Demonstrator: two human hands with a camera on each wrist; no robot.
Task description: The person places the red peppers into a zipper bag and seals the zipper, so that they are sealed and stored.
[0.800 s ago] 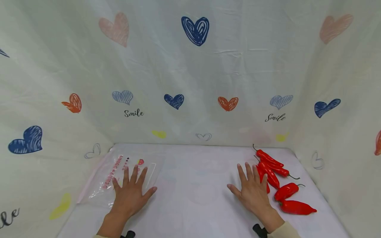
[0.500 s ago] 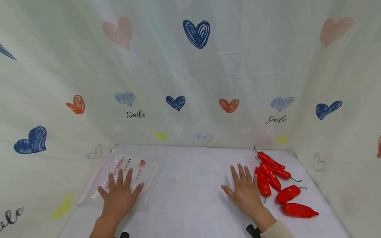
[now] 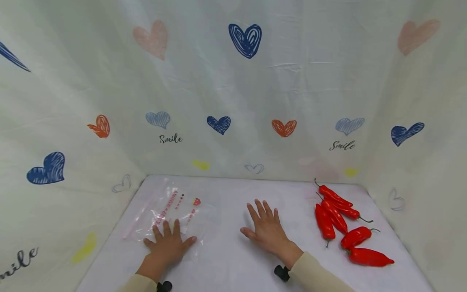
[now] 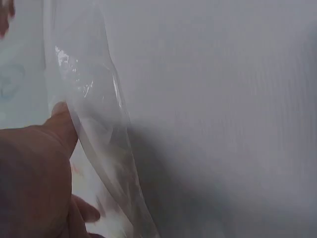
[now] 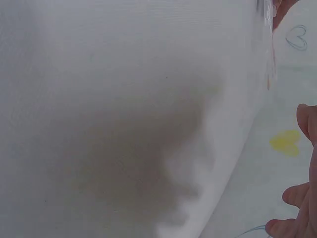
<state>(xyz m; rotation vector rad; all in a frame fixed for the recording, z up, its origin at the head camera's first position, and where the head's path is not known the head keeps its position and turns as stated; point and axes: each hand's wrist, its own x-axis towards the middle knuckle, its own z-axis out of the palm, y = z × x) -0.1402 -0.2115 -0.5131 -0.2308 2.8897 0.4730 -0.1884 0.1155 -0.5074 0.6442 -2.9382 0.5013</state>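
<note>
A clear plastic bag (image 3: pixel 178 213) with red printing lies flat on the left half of the table. My left hand (image 3: pixel 168 247) has its fingers spread over the bag's near part. In the left wrist view, that hand's fingers (image 4: pixel 62 126) lie right at the edge of the shiny plastic (image 4: pixel 94 74). My right hand (image 3: pixel 268 231) is over the middle of the table, palm down and fingers apart, holding nothing. Its shadow falls on the white surface in the right wrist view, where its fingertips (image 5: pixel 296 195) show at the right edge.
Several red chili peppers (image 3: pixel 331 217) with dark stems lie in a loose group on the right of the white table (image 3: pixel 233 259). A pale curtain (image 3: pixel 299 81) printed with hearts encloses the back and both sides.
The bag has slid to the right along with my left hand, which is also nearer to me. My right hand has moved left, away from the peppers. The head view has shifted slightly.
</note>
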